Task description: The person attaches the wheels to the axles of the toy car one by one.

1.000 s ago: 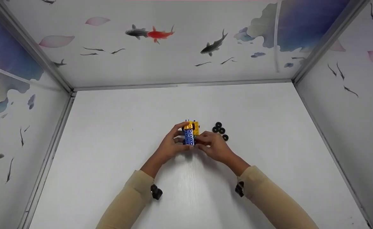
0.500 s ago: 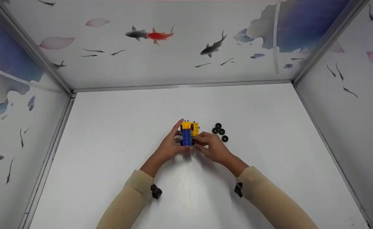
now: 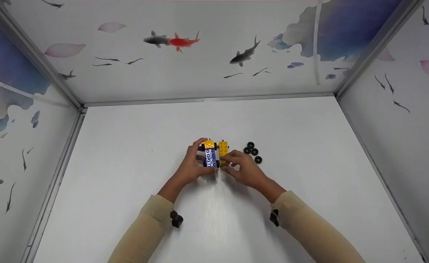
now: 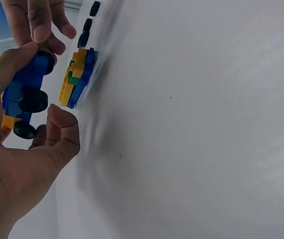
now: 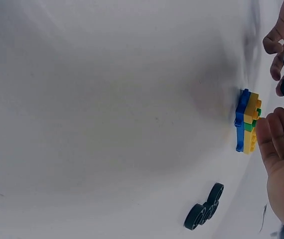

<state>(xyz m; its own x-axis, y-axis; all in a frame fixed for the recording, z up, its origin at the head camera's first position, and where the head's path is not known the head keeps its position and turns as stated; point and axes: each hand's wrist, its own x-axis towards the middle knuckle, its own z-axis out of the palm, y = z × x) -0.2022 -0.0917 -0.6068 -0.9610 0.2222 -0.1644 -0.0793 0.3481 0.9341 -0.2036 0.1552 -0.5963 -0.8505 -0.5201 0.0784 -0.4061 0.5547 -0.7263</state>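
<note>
My left hand [image 3: 190, 162] grips a toy car [image 3: 210, 153] built of blue and yellow blocks with black wheels. In the left wrist view its thumb lies along the end of the blue body [image 4: 30, 72], and a black wheel [image 4: 33, 100] shows on the near side. Close to the car's near right end is my right hand [image 3: 245, 168], fingers loosely bent, fingertips right beside the rear wheel. In the right wrist view its fingers [image 5: 269, 142] look fairly straight. Beneath the hands, a second block piece [image 3: 223, 148] in yellow, green and blue rests on the table.
Several loose black wheels [image 3: 251, 148] lie on the white table [image 3: 291, 124] to the right of the block piece. Printed panels enclose the table at the back [image 3: 207, 73] and on both sides.
The toy car has shifted left with my left hand and turned slightly, uncovering more of the yellow block piece. My right hand stays nearly in place, and a gap now shows between it and the car.
</note>
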